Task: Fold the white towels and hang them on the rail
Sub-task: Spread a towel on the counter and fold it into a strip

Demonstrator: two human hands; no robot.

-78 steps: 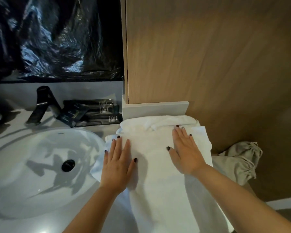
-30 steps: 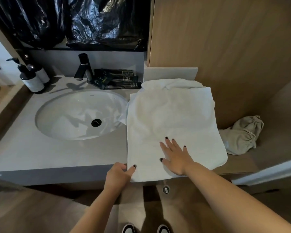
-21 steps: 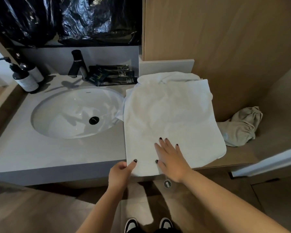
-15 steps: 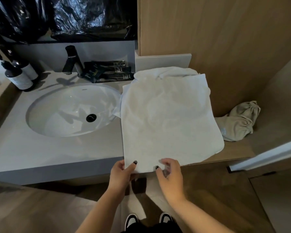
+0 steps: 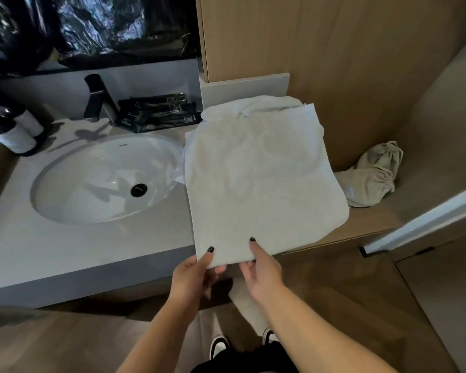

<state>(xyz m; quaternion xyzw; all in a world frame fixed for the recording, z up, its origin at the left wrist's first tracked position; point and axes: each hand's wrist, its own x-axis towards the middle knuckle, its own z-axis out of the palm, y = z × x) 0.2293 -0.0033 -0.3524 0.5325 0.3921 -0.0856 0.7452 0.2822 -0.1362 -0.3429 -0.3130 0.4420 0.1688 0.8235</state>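
Observation:
A white towel [image 5: 258, 179] lies folded flat on the counter, right of the sink, its near edge hanging over the counter's front. A second crumpled white towel [image 5: 256, 103] shows under its far end. My left hand [image 5: 197, 275] pinches the near left corner, thumb on top and fingers beneath. My right hand [image 5: 261, 267] grips the near edge just to the right, thumb on top. No rail is in view.
A white oval sink [image 5: 65, 189] sits left of the towel in the grey counter [image 5: 78, 249]. Behind it are a black tap [image 5: 97, 98], dark toiletry packets [image 5: 159, 111] and two pump bottles [image 5: 11, 130]. A beige drawstring bag [image 5: 371, 176] lies on the wooden ledge to the right.
My right hand slid from flat on the towel down to its near edge and gripped it. My left hand kept hold of the near left corner. My view pulled back from the counter.

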